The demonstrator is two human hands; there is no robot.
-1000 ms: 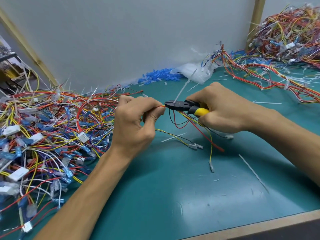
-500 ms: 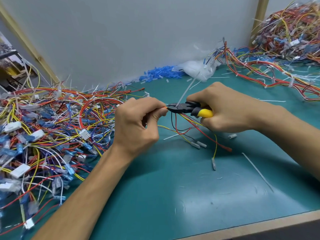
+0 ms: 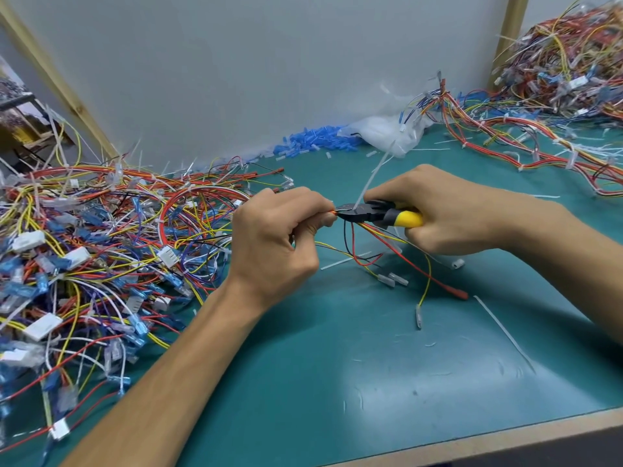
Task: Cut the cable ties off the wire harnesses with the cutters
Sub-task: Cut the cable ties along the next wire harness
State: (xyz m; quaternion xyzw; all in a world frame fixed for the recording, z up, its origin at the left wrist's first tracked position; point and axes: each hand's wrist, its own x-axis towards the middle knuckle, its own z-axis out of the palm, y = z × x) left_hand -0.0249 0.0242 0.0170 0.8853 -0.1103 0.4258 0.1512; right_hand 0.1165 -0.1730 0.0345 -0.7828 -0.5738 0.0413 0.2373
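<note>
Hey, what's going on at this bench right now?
A person is cutting cable ties off wire harnesses. The left hand pinches a small harness above the green table. The right hand grips the yellow-handled cutters, whose tip sits at the white cable tie on that bundle. The tie's tail sticks up, so it looks not yet cut off. A tangle of wires lies on the left, another heap at the far right.

The cutters [image 3: 371, 214] were black at the head, yellow and grey on the handle. The harness [image 3: 377, 230] beneath the cutters ran red, yellow, black; the cable tie [image 3: 374, 178] above, white. Left of the cutters, a red-yellow-blue-white wire pile [image 3: 101, 247]; below, plain teal mat [image 3: 371, 382].
</note>
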